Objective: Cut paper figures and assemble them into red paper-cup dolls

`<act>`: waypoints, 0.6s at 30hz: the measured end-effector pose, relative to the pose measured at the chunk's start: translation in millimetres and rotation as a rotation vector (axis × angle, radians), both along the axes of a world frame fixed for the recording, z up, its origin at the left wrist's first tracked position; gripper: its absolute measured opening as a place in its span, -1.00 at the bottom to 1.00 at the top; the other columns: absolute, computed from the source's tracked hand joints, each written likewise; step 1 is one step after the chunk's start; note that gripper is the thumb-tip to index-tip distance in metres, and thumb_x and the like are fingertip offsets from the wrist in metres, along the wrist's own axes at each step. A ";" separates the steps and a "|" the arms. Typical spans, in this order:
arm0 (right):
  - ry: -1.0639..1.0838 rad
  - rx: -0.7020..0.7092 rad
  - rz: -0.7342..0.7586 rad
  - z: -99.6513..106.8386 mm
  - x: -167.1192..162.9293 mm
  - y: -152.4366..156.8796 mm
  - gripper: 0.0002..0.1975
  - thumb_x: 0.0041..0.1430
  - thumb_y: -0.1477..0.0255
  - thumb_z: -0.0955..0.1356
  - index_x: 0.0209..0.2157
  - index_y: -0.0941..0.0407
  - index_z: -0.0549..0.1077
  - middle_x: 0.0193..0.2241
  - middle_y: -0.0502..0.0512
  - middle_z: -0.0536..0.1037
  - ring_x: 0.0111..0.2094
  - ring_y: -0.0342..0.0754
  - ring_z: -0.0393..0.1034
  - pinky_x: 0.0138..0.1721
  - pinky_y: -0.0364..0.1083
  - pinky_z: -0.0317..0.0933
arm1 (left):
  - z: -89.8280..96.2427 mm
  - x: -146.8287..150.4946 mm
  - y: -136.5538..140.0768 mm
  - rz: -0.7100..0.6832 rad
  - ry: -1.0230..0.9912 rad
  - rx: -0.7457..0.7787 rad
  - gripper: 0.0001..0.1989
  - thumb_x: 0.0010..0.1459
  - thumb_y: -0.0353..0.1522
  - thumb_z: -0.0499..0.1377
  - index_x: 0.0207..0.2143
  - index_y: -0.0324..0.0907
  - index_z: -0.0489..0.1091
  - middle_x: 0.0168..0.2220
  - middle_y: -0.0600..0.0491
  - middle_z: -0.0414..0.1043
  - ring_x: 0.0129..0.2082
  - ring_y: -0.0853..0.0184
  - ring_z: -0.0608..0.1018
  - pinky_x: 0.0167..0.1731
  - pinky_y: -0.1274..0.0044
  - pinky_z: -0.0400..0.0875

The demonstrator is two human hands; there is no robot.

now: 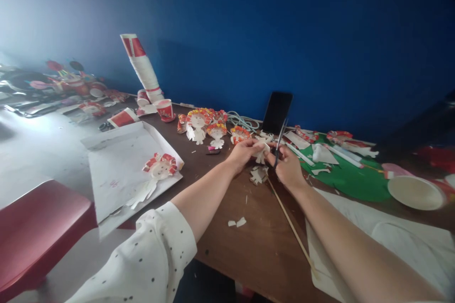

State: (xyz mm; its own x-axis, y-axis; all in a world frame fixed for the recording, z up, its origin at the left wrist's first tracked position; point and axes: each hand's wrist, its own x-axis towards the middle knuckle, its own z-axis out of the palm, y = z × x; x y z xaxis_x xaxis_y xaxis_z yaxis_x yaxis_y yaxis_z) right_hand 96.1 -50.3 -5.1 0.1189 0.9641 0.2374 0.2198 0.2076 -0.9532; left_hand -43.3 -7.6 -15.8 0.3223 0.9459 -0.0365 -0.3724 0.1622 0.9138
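My left hand [245, 151] pinches a small white paper cutout [262, 154] over the brown table. Close to its right, my right hand [287, 166] grips a pair of scissors [280, 139], whose blades point up and away from me. Just below the hands lies another paper figure cutout [258, 175], beside the end of a thin wooden stick [289, 220]. Several paper dolls [198, 125] with red and yellow curled hair sit beyond my left hand. Where the scissors meet the paper is too small to make out.
A phone [277, 111] leans on the blue wall. Leaning paper cups [144, 68] are stacked at the back left. A white tray [117, 151] holds a paper doll [161, 168]. On the right are a green sheet [350, 175] and a cup [414, 191]. Paper scraps [237, 222] lie in front.
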 end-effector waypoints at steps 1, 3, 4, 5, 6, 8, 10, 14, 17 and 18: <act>0.002 -0.001 0.000 -0.2 0.1 0.1 -0.59 -0.10 0.24 0.45 -0.20 0.14 0.44 -0.48 0.00 0.48 -0.45 -0.09 0.35 -0.35 -0.09 0.26 | -0.7 -0.1 0.6 -0.001 0.000 -0.001 -0.64 -0.16 -0.23 0.35 -0.36 -0.25 0.38 -0.54 0.13 0.38 -0.59 0.48 0.41 -0.50 0.58 0.26; 0.011 -0.004 -0.002 0.1 0.0 0.0 -0.58 -0.11 0.24 0.46 -0.20 0.14 0.44 -0.47 0.01 0.48 -0.44 -0.08 0.37 -0.35 -0.09 0.27 | -1.7 -0.4 1.4 -0.004 0.001 -0.001 -0.64 -0.16 -0.23 0.35 -0.35 -0.26 0.39 -0.54 0.12 0.39 -0.58 0.47 0.42 -0.49 0.57 0.26; 0.013 -0.007 -0.001 0.3 -0.1 -0.1 -0.58 -0.12 0.24 0.46 -0.20 0.14 0.44 -0.46 0.01 0.49 -0.43 -0.08 0.38 -0.34 -0.09 0.27 | -2.0 -0.5 1.6 -0.007 -0.001 -0.002 -0.64 -0.16 -0.22 0.35 -0.34 -0.26 0.40 -0.53 0.12 0.40 -0.58 0.47 0.42 -0.48 0.57 0.27; 0.015 -0.009 -0.001 0.3 -0.2 -0.2 -0.57 -0.12 0.23 0.46 -0.20 0.13 0.44 -0.46 0.02 0.49 -0.43 -0.08 0.38 -0.33 -0.09 0.28 | -2.0 -0.5 1.5 -0.010 -0.003 -0.002 -0.63 -0.16 -0.22 0.35 -0.34 -0.26 0.41 -0.53 0.12 0.40 -0.58 0.47 0.42 -0.48 0.57 0.26; 0.015 -0.011 -0.002 0.2 -0.2 -0.1 -0.57 -0.13 0.22 0.46 -0.20 0.13 0.44 -0.45 0.02 0.49 -0.42 -0.07 0.39 -0.33 -0.08 0.29 | -1.9 -0.6 1.3 -0.012 -0.004 -0.002 -0.63 -0.16 -0.22 0.35 -0.33 -0.27 0.41 -0.53 0.11 0.41 -0.58 0.47 0.42 -0.48 0.57 0.26; 0.014 -0.014 -0.007 -0.5 -0.1 0.2 -0.56 -0.13 0.21 0.47 -0.21 0.13 0.44 -0.45 0.02 0.49 -0.42 -0.07 0.39 -0.32 -0.07 0.29 | -1.1 -0.7 0.4 -0.014 -0.008 -0.008 -0.62 -0.16 -0.22 0.36 -0.32 -0.28 0.42 -0.54 0.11 0.41 -0.59 0.48 0.41 -0.49 0.57 0.26; 0.018 -0.014 -0.011 -1.6 0.2 0.7 -0.55 -0.14 0.20 0.47 -0.20 0.13 0.44 -0.45 0.03 0.50 -0.42 -0.06 0.40 -0.32 -0.06 0.30 | -0.1 -0.8 -0.4 -0.019 -0.017 -0.020 -0.61 -0.18 -0.22 0.36 -0.31 -0.28 0.43 -0.54 0.11 0.42 -0.59 0.48 0.42 -0.48 0.57 0.27; 0.010 -0.008 -0.013 -1.7 0.5 0.6 -0.53 -0.14 0.18 0.47 -0.19 0.14 0.44 -0.45 0.03 0.51 -0.42 -0.06 0.40 -0.32 -0.06 0.30 | 0.4 -1.0 -0.6 -0.031 -0.028 -0.022 -0.60 -0.18 -0.22 0.37 -0.30 -0.28 0.45 -0.54 0.10 0.43 -0.58 0.47 0.43 -0.48 0.57 0.28; -0.014 -0.014 -0.032 -0.4 0.7 0.2 -0.53 -0.14 0.18 0.47 -0.20 0.14 0.45 -0.48 0.01 0.50 -0.43 -0.06 0.40 -0.34 -0.06 0.30 | -0.2 -1.3 -0.3 -0.030 -0.019 -0.014 -0.60 -0.18 -0.23 0.37 -0.30 -0.28 0.46 -0.53 0.10 0.43 -0.58 0.48 0.42 -0.49 0.58 0.27; -0.020 -0.014 -0.035 -0.4 0.9 0.3 -0.53 -0.14 0.19 0.47 -0.20 0.14 0.45 -0.48 0.01 0.50 -0.43 -0.06 0.40 -0.34 -0.06 0.30 | -0.3 -1.4 -0.3 -0.035 -0.021 -0.015 -0.60 -0.17 -0.22 0.37 -0.29 -0.28 0.46 -0.53 0.10 0.43 -0.58 0.48 0.42 -0.48 0.57 0.27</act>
State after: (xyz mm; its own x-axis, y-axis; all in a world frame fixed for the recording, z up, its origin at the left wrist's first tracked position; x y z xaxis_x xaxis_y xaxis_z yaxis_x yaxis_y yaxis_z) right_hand 97.1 -50.0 -5.5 0.1480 0.9627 0.2263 0.2452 0.1860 -0.9515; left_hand -44.7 -7.9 -16.1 0.3556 0.9336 -0.0432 -0.3855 0.1887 0.9032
